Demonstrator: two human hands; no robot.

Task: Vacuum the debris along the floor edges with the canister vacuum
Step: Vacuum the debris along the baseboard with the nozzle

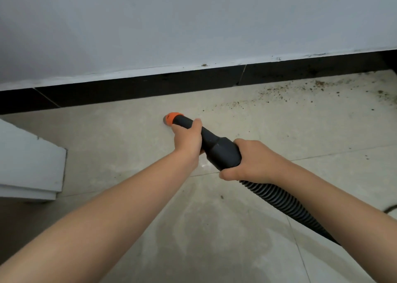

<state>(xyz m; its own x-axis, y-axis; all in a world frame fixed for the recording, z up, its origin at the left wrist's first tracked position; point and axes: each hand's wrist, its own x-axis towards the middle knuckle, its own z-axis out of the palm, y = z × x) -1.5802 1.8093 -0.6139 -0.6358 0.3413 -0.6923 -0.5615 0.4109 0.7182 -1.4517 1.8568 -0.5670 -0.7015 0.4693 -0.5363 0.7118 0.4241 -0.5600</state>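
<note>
grip: my left hand (187,140) is wrapped round the black nozzle tube (194,130) just behind the orange tip (173,117); my right hand (256,164) clamps the wide cuff (225,152) where the ribbed hose (285,205) joins.
tip: low over the floor tile (120,136), near the black skirting (150,87); contact not clear.
debris: crumbs (300,91) lie along the edge at 2 o'clock from the tip, well apart from it.
risk: tip points at 10 o'clock, away from the crumbs; sweeping on that way misses them.
risk 2: hose trails to 5 o'clock; a drag there could pull the tip off the edge.
</note>
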